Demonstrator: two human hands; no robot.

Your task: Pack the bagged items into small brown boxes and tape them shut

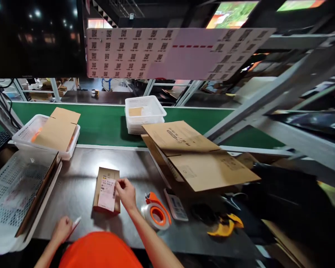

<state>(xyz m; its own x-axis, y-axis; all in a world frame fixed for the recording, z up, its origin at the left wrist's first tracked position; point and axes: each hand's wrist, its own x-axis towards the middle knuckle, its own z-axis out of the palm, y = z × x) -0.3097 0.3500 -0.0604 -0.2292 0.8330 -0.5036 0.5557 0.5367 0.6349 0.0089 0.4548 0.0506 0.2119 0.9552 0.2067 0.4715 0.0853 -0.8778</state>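
Observation:
A small brown cardboard box lies on the metal table, with a white shipping label on its top. My right hand is at the label's upper right edge, its thumb and forefinger pinched together on it. To the left of the box, near the table's front edge, my left hand is closed around a thin white strip; its exact kind is unclear. An orange tape dispenser with a roll of clear tape rests just right of my right forearm.
White baskets stand at the left, one holding flat cardboard. More white baskets are stacked on the green belt. Flattened cartons, a flat white device and a yellow tool lie right.

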